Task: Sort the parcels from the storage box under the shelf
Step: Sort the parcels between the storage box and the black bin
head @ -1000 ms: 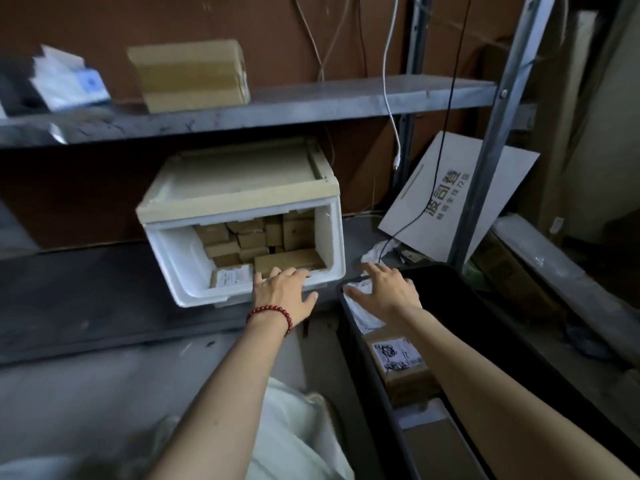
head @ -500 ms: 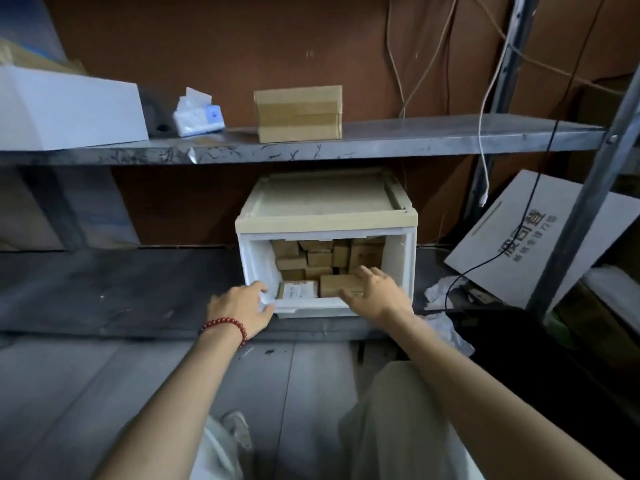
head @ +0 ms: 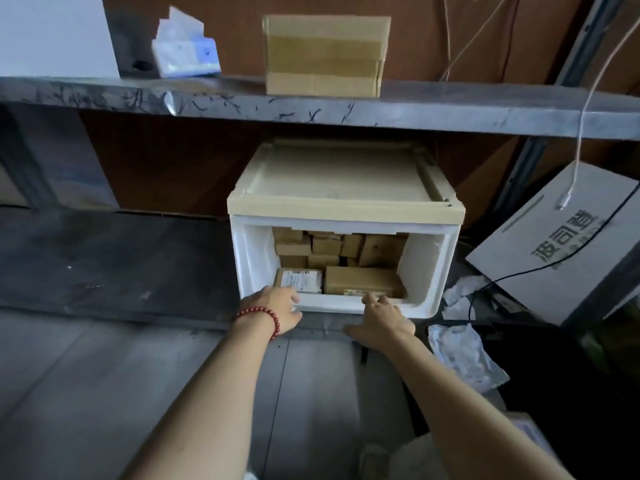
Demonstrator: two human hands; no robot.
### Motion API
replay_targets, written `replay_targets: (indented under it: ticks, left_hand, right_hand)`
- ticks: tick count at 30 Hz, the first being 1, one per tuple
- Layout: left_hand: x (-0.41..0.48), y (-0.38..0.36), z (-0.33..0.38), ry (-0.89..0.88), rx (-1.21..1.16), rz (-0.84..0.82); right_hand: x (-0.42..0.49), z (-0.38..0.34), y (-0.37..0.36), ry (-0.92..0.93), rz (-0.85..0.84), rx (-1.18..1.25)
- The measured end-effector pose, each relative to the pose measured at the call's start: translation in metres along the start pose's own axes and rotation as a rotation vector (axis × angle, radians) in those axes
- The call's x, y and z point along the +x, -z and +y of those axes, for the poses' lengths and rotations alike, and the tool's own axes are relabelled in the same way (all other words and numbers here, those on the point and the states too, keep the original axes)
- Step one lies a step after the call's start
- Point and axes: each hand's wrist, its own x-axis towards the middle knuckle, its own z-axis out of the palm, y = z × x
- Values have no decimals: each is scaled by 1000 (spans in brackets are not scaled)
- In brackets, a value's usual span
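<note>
Parcels [head: 363, 284] perhaps touching left grip [head: 273, 306], right grip [head: 381, 318].

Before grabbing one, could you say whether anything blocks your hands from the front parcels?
Only the front lip of the foam box, where left hand and right hand are; labelled parcel and brown parcel lie behind.
</note>
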Motion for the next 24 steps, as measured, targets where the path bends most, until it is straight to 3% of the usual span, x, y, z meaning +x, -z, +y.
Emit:
replay_targets:
  ticks: [3,13,24]
  left_hand:
    - [20,2,17,-79,42,-27]
    - [101,-9,22,-156,160,-10]
    - [211,-44,27,-192,41,-179]
  right_hand:
    - [12,-10,-6,18,41,-77]
    - [79,-13,3,-40,81,62]
    - [172,46,-6,-232,-19,143]
